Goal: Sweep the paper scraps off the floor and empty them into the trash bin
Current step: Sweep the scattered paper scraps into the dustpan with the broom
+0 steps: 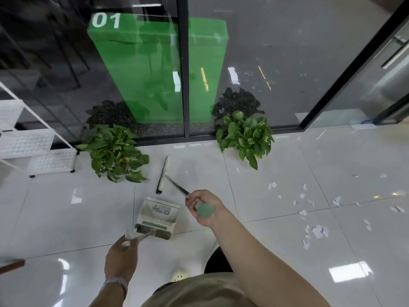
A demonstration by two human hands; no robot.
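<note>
My right hand grips the green-capped end of a broom handle; the broom's flat head rests on the white tile floor ahead of me. My left hand holds the metal handle of a cream dustpan, which stands on the floor just in front of my feet. White paper scraps lie scattered over the tiles to my right, well apart from the broom head and the dustpan. No trash bin shows in this view.
Two potted green plants stand against a glass wall with a green panel. A white wire shelf is at the left, and a glass door at the right. A brown stick end pokes in at lower left.
</note>
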